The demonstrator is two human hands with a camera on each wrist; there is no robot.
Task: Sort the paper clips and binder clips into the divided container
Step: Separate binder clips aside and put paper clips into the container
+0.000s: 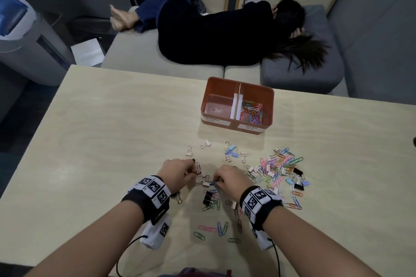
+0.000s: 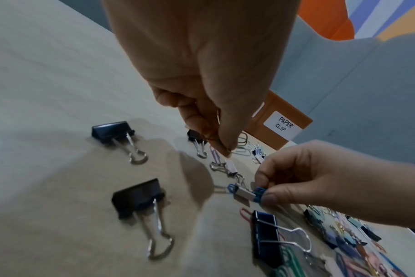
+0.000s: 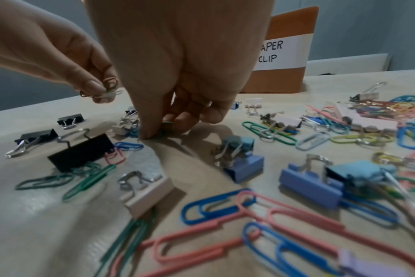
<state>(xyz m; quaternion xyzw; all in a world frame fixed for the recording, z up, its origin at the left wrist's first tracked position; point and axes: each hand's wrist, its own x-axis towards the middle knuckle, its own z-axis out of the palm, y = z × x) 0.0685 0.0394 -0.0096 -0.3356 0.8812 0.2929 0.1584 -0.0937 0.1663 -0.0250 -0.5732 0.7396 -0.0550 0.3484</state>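
An orange divided container [image 1: 205, 99] stands at the table's far middle. Its right half, labelled PAPER CLIP, holds several coloured paper clips [image 1: 252, 110]; the left half, labelled BINDER CLIP, looks almost bare. My left hand [image 1: 193, 170] pinches a brown paper clip [image 2: 213, 135] a little above the table. Beside it my right hand [image 1: 217, 183] pinches a blue paper clip [image 2: 258, 193] down at the tabletop; this clip is hooked to a small white binder clip [image 2: 243, 194]. A mixed pile of paper clips and binder clips [image 1: 281, 171] lies to the right.
Black binder clips [image 2: 137, 196] and loose paper clips [image 1: 221, 228] lie near my wrists, small pale binder clips [image 1: 189, 150] ahead of my hands. Beyond the table a person [image 1: 213, 29] lies on a sofa. A grey appliance [image 1: 22, 36] stands at far left.
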